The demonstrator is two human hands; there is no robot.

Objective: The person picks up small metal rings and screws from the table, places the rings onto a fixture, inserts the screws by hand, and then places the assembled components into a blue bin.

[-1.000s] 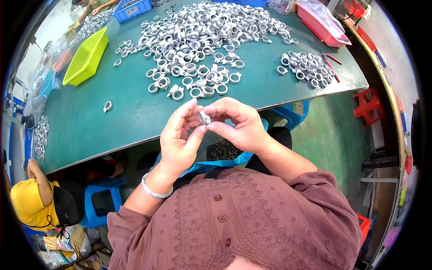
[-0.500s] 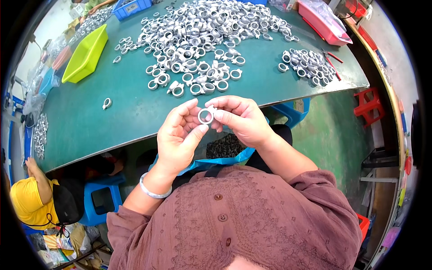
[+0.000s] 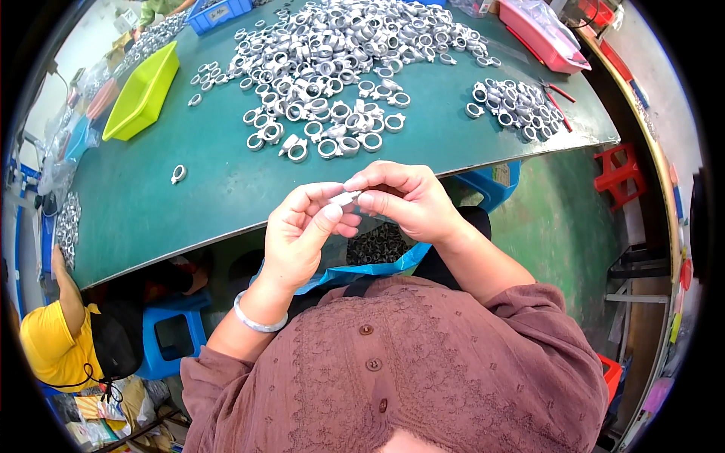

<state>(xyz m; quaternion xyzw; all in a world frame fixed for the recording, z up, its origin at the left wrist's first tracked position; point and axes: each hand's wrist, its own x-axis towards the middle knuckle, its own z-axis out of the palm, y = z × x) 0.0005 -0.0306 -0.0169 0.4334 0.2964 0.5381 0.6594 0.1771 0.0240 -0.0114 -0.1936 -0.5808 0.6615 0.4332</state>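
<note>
Between my two hands, in front of the table's near edge, a silver metal ring with a small lug (image 3: pixel 346 198) is turned edge-on. My left hand (image 3: pixel 298 234) pinches one side of it with thumb and fingers. On the lug side, my right hand (image 3: pixel 400 202) grips it between thumb and forefinger. Beyond my hands a large heap of similar metal rings (image 3: pixel 355 38) covers the far middle of the green table (image 3: pixel 226 177). A smaller pile of rings (image 3: pixel 517 108) lies to the right, and a single ring (image 3: pixel 178 174) sits apart on the left.
Red-handled pliers (image 3: pixel 559 102) lie beside the right pile. A yellow-green tray (image 3: pixel 143 94) stands left, a pink bin (image 3: pixel 542 38) far right, a blue bin (image 3: pixel 219 13) at the back. Below my hands is a blue bag of dark parts (image 3: pixel 377 248). A person in yellow (image 3: pixel 57 340) sits at left.
The ring has turned from face-on to edge-on between my fingers. My left fingers have closed in nearer to my right ones. The person at left has shifted an arm slightly.
</note>
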